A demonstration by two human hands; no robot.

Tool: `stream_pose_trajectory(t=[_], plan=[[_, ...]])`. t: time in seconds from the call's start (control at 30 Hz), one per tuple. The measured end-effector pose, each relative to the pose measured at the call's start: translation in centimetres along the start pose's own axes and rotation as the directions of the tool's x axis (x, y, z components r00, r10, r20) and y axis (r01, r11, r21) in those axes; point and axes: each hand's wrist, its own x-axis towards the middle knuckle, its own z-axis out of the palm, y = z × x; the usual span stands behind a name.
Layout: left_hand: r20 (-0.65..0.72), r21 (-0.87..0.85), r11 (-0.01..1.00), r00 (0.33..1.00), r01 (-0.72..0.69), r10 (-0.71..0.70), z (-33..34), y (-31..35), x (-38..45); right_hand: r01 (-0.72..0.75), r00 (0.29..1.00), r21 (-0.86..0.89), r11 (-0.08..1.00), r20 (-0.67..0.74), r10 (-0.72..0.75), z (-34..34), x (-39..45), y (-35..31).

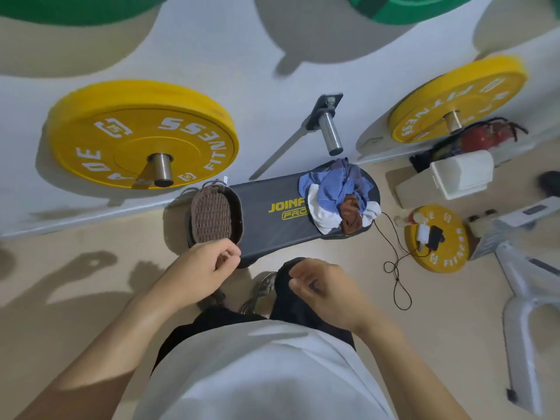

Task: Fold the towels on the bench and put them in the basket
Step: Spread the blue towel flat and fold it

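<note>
The towels [339, 195] lay in a loose, unfolded heap at the right end of the table [272, 225], a dark padded gym bench with yellow lettering on its top. Blue cloth made up most of the heap, with white cloth underneath toward the near side and a crumpled brown piece on the front of the pile. At the table's left end stood the basket [215, 215], an oval brown woven one with a dark rim, and nothing could be seen inside it. Just in front of the basket hung the left hand [206, 268], fingers curled loosely inward and holding nothing, close to the basket's near rim; whether it touched the rim could not be told. The right hand [324, 287] hung near the table's front edge, over the person's dark trouser leg, its fingers also loosely curled and empty. Neither hand touched the towels. Behind the table, two yellow weight plates [142, 134] hung on pegs on the pale wall, with a bare peg [331, 131] between them. A thin black cord [394, 265] trailed over the beige floor to the right, beside a smaller yellow plate [436, 239] lying flat.
</note>
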Motion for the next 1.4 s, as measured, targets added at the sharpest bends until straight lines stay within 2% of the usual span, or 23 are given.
stream_pose_trajectory(t=[0.2,0.33,0.43,0.6,0.7,0.8,0.87,0.93,1.03,1.1,1.2,1.3,1.4], plan=[[0.008,-0.003,0.999,0.999,-0.040,0.040,1.3,3.2,8.8,-0.051,0.995,-0.012,0.999,0.080,0.052,-5.3,4.3,4.4],[0.051,-0.055,0.998,0.999,0.018,-0.015,4.7,5.7,14.4,-0.099,0.985,-0.096,0.990,0.130,0.111,-10.5,8.3,10.5],[0.090,-0.091,0.994,0.995,0.058,-0.049,9.6,7.8,20.0,-0.094,0.970,-0.183,0.978,0.204,0.132,-14.6,13.4,17.3],[0.229,0.055,0.989,0.962,0.138,-0.147,19.0,9.7,29.1,-0.034,0.925,-0.357,0.934,0.342,0.164,-19.3,21.4,27.7],[0.233,0.050,0.991,0.963,0.125,-0.133,24.3,8.8,35.0,-0.012,0.923,-0.389,0.921,0.350,0.160,-20.2,26.1,33.8],[0.147,0.062,0.990,0.980,0.130,-0.137,30.5,5.3,42.4,-0.028,0.958,-0.397,0.917,0.251,0.138,-18.7,31.7,40.1],[0.098,0.059,0.991,0.987,0.123,-0.128,35.2,2.0,47.3,-0.145,0.964,-0.410,0.901,0.147,0.223,-16.5,35.9,44.5],[0.020,0.032,0.989,0.990,0.142,-0.142,39.4,-1.7,51.7,-0.196,0.966,-0.413,0.889,0.077,0.248,-13.7,40.3,49.0],[-0.171,-0.072,0.982,0.968,0.174,-0.184,43.9,-7.4,57.4,-0.141,0.987,-0.357,0.923,0.027,0.161,-9.3,45.5,54.1],[-0.200,-0.184,0.971,0.962,0.151,-0.188,46.0,-10.1,59.5,-0.070,0.998,-0.328,0.942,-0.017,0.068,-6.4,47.6,56.3],[-0.216,-0.282,0.955,0.964,0.093,-0.158,48.0,-12.3,60.8,-0.023,0.999,-0.459,0.888,-0.034,0.009,-3.7,49.5,56.9],[-0.230,-0.136,0.982,0.960,0.130,-0.159,48.6,-12.4,60.4,0.032,0.999,-0.528,0.849,0.023,-0.023,-3.5,50.2,54.7],[-0.137,-0.059,0.987,0.978,0.149,-0.156,48.0,-11.2,59.1,-0.023,0.997,-0.519,0.855,0.053,0.059,-3.8,49.6,52.7]])
